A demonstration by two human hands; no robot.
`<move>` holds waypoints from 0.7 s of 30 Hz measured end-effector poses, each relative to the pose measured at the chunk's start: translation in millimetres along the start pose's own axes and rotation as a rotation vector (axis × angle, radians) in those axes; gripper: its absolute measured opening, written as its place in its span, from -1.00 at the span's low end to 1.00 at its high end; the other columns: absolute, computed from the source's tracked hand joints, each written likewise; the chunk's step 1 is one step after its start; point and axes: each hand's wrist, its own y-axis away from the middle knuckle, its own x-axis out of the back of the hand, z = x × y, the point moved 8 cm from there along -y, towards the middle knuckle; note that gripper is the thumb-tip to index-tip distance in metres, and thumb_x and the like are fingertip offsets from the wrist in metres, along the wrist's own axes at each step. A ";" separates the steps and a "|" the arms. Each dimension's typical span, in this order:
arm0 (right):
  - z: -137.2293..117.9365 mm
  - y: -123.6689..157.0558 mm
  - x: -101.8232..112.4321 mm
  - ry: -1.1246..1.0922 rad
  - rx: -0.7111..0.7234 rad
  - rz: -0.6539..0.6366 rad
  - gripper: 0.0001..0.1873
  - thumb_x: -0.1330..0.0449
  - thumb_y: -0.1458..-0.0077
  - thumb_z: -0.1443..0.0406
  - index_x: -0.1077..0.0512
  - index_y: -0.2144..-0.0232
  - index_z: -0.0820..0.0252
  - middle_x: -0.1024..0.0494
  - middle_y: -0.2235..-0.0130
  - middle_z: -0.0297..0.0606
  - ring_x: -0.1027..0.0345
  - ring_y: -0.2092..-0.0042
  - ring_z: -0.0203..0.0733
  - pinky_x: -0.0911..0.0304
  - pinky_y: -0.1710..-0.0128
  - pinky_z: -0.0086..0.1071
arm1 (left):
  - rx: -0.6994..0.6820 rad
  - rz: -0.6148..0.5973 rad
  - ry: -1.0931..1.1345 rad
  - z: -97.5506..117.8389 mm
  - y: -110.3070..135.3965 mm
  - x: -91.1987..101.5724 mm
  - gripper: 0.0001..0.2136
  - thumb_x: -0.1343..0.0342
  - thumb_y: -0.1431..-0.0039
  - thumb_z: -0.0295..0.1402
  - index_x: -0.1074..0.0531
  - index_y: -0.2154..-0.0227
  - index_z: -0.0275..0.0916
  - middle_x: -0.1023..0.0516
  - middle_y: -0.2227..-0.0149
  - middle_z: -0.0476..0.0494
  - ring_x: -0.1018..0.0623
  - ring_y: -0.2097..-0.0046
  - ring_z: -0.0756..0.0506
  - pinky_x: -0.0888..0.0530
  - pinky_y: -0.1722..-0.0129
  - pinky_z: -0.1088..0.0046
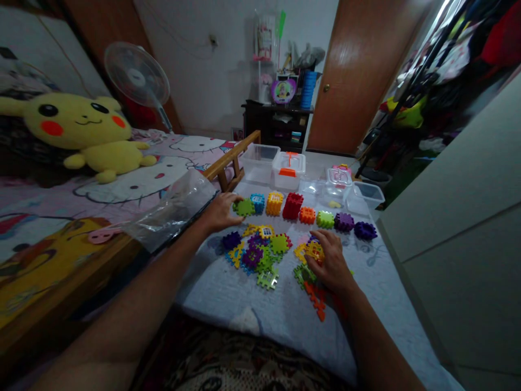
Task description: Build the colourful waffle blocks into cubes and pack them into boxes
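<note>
At the left end of a row of toy blocks, my left hand (224,212) grips a green interlocking block (245,207) between thumb and fingers. Beside it stands a blue block (257,202), followed by a yellow block (274,203) and a tall red block (293,206). My right hand (332,262) reaches over the right-hand pile, its thumb and fingers around a yellow interlocking block (315,250). Below that hand lie green pieces (303,274) and orange pieces (316,301). A mixed pile with purple pieces (253,256) and green pieces (268,279) lies between my hands.
Clear plastic bins (260,160) and a lidded box with orange clips (288,169) stand at the table's back. A clear plastic bag (171,209) lies by the wooden bed rail (232,157) on the left. A white panel (459,228) borders the right side.
</note>
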 end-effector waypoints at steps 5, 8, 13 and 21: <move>1.8 0.4 -3.1 0.000 0.025 0.019 -0.52 -0.16 -0.09 0.24 -0.32 -0.08 0.17 -0.34 -0.07 -0.02 -0.20 -0.13 0.13 -0.13 -0.15 0.04 | 0.098 -0.109 0.000 -72.9 -32.0 -2.0 -0.48 -0.22 0.20 -0.18 -0.48 0.10 -0.30 -0.52 0.16 -0.20 -0.51 0.11 -0.22 -0.42 0.04 0.28; 5.7 0.9 -4.6 -0.001 0.031 0.033 -0.52 -0.16 -0.09 0.23 -0.32 -0.08 0.16 -0.34 -0.06 -0.02 -0.21 -0.12 0.14 -0.13 -0.15 0.07 | 0.083 -0.218 0.015 -84.5 -47.0 -20.8 -0.47 -0.21 0.23 -0.21 -0.48 0.10 -0.30 -0.53 0.14 -0.19 -0.51 0.09 -0.22 -0.41 0.04 0.32; 9.9 1.2 -4.3 -0.006 0.015 0.032 -0.54 -0.16 -0.10 0.23 -0.33 -0.07 0.15 -0.35 -0.06 -0.03 -0.22 -0.11 0.13 -0.14 -0.14 0.08 | 0.095 -0.325 0.055 -94.6 -61.0 -46.0 -0.47 -0.20 0.26 -0.23 -0.49 0.12 -0.31 -0.54 0.15 -0.17 -0.52 0.09 -0.22 -0.41 0.06 0.35; 9.2 0.2 -4.2 0.006 0.008 0.014 -0.53 -0.16 -0.09 0.24 -0.33 -0.07 0.19 -0.34 -0.06 -0.01 -0.21 -0.11 0.14 -0.14 -0.14 0.06 | 0.110 -0.399 0.090 -107.9 -65.6 -57.0 -0.44 -0.22 0.31 -0.23 -0.48 0.11 -0.30 -0.55 0.10 -0.17 -0.51 0.05 -0.24 -0.40 0.01 0.33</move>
